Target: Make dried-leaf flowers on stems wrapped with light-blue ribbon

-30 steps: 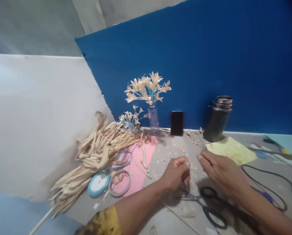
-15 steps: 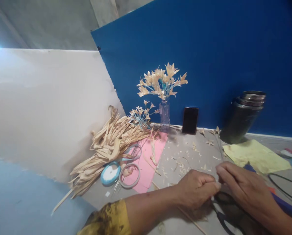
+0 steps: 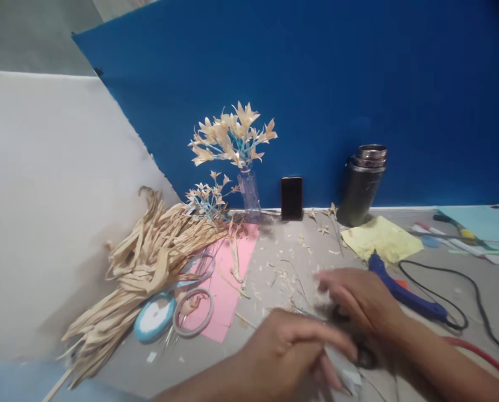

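Observation:
My left hand point(image 3: 289, 352) is low over the table, its index finger stretched out to the right and the fingers apart. Just beneath its fingertips lies a small whitish piece point(image 3: 345, 371), partly covered and blurred. My right hand point(image 3: 356, 296) reaches leftward above the dark scissors handles point(image 3: 364, 356), mostly hidden under it; its fingers are smeared by motion. Pale petal scraps point(image 3: 283, 274) and a thin wire point(image 3: 297, 276) lie beyond the hands. Several small dried-husk flowers point(image 3: 324, 229) rest farther back.
At left are corn husks point(image 3: 149, 259), a blue ribbon roll point(image 3: 154, 317), a grey ring point(image 3: 193, 312) and pink paper point(image 3: 226, 301). A flower-filled bottle point(image 3: 249, 195), phone point(image 3: 292, 199) and flask point(image 3: 360, 190) line the blue wall. A glue gun point(image 3: 404, 293) lies right, near yellow paper point(image 3: 383, 240).
My hands, pinched close together before, have come apart, the left moving lower and nearer. The whole view has swung right, bringing more of the glue gun and the table's right side into sight.

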`<action>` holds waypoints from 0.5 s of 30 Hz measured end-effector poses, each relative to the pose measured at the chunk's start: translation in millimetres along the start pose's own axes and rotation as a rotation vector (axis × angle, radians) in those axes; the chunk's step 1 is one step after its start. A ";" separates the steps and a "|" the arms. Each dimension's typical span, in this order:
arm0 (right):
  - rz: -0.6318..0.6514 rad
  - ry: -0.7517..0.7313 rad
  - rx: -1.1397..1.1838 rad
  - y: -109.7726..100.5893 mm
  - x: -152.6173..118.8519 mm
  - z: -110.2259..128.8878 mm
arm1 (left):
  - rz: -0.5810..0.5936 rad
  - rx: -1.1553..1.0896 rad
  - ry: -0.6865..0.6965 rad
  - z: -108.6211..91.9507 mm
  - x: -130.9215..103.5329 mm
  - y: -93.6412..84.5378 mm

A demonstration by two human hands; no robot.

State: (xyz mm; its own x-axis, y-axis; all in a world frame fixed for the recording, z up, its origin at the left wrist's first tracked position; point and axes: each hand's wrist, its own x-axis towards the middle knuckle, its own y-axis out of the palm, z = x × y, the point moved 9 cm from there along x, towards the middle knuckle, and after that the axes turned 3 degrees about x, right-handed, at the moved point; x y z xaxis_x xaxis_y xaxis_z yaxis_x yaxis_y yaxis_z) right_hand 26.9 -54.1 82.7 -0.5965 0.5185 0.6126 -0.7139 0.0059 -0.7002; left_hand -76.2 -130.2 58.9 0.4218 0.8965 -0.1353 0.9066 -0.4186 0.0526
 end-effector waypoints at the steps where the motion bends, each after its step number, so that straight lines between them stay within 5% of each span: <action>1: -0.048 0.101 -0.065 -5.6 1.1 -18.6 | -0.013 -0.055 -0.050 5.4 -9.5 -8.4; 6: -0.031 0.452 -0.012 -11.5 -1.4 -70.0 | -0.459 -0.171 -0.070 45.3 -45.6 -70.4; 8: -0.026 0.450 -0.023 -12.4 -2.7 -67.7 | -0.450 -0.128 -0.087 55.4 -54.9 -73.1; 12: 0.058 0.378 -0.044 -0.4 -5.6 -62.1 | -0.300 0.489 -0.066 29.6 -81.5 -80.5; 15: 0.108 0.370 -0.001 10.5 -7.3 -65.8 | -0.610 0.831 -0.009 -6.8 -118.4 -124.6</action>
State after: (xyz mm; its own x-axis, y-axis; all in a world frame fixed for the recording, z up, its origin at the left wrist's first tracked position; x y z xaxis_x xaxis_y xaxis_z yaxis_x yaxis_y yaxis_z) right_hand 47.8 -1.6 46.8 -0.4951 0.7898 0.3620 -0.6538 -0.0643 -0.7539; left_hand -239.1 -183.2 75.1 -0.1116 0.9903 0.0827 0.6723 0.1365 -0.7276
